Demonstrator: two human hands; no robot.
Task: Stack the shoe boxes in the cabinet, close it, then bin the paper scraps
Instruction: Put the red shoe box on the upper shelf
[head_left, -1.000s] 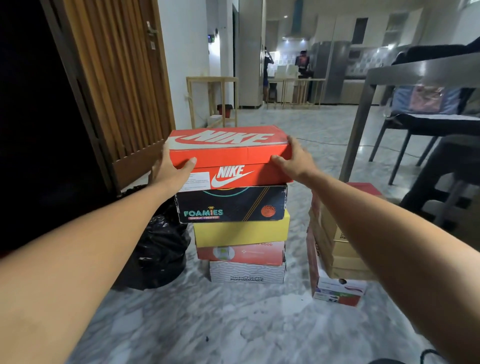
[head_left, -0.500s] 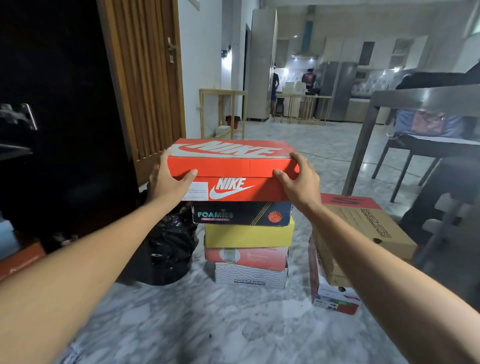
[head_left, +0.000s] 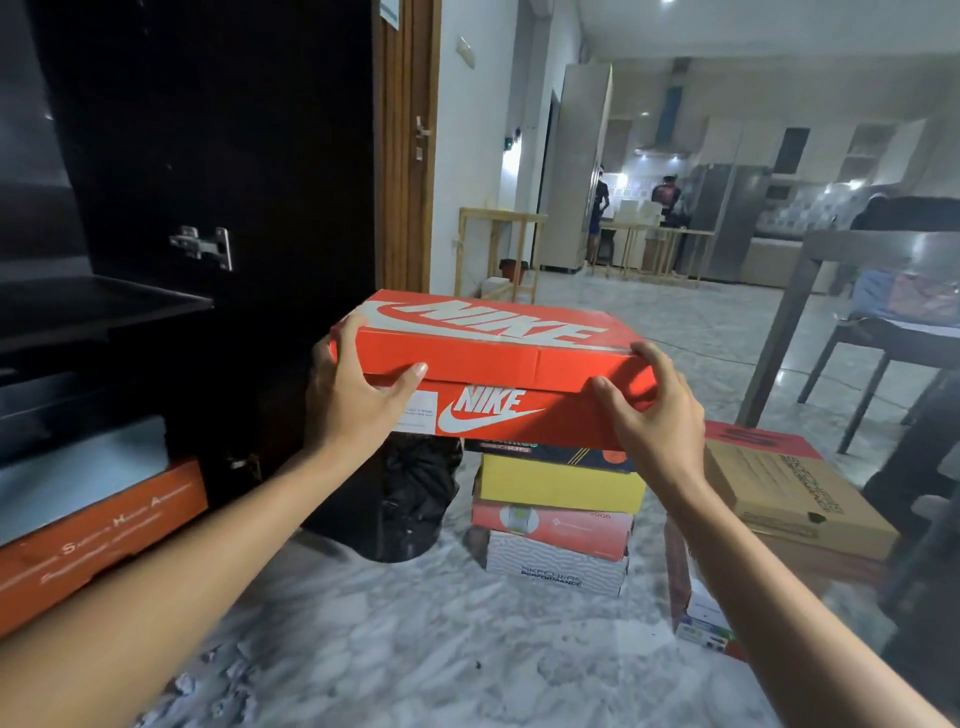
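An orange Nike shoe box (head_left: 488, 364) is held in the air between both hands, above a floor stack of boxes. My left hand (head_left: 353, 395) grips its left end and my right hand (head_left: 649, 415) grips its right end. Below it the stack holds a dark box (head_left: 550, 452), a yellow box (head_left: 561, 483), a red box (head_left: 556, 527) and a white Skechers box (head_left: 556, 569). The open black cabinet (head_left: 208, 156) stands at the left, with an orange box (head_left: 98, 535) and a grey box (head_left: 78, 467) inside on its lower level.
A black bin bag (head_left: 400, 499) sits on the marble floor beside the cabinet. A second pile with a brown cardboard box (head_left: 789, 493) stands at the right. A grey table (head_left: 831, 254) and chairs are farther right. Two people stand in the distant kitchen.
Both hands have lifted the Nike box off the stack and carried it up and leftward. My view has turned left, bringing the cabinet's inside and its boxes into sight.
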